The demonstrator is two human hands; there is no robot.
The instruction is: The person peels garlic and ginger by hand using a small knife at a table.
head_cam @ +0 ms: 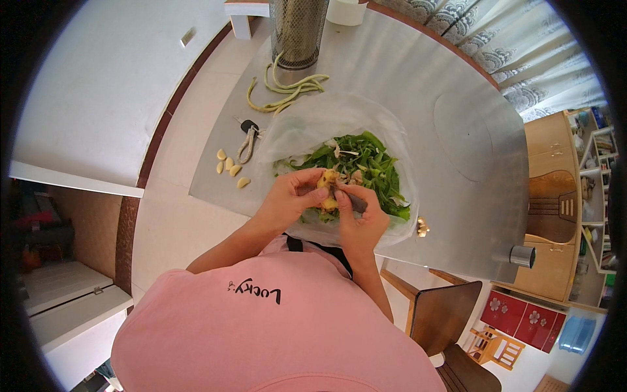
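Note:
My left hand [292,198] grips a piece of ginger root [327,188], yellow where its skin is off. My right hand [361,213] holds a small dark tool [353,200] against the ginger; the fingers partly hide it, and its kind cannot be told. Both hands are over an open clear plastic bag [343,110] that holds green leafy vegetables [382,161] and some pale scraps. Several peeled garlic cloves [229,163] lie left of the bag, beside a key with a cord loop [249,126]. Another ginger piece [422,227] lies just right of the bag.
Long green beans [289,89] lie beyond the bag, near a metal mesh container [299,39]. A white paper roll [346,12] stands at the far edge of the grey table [470,206]. A metal cup [522,256] is at the right corner, with chairs [443,313] close by.

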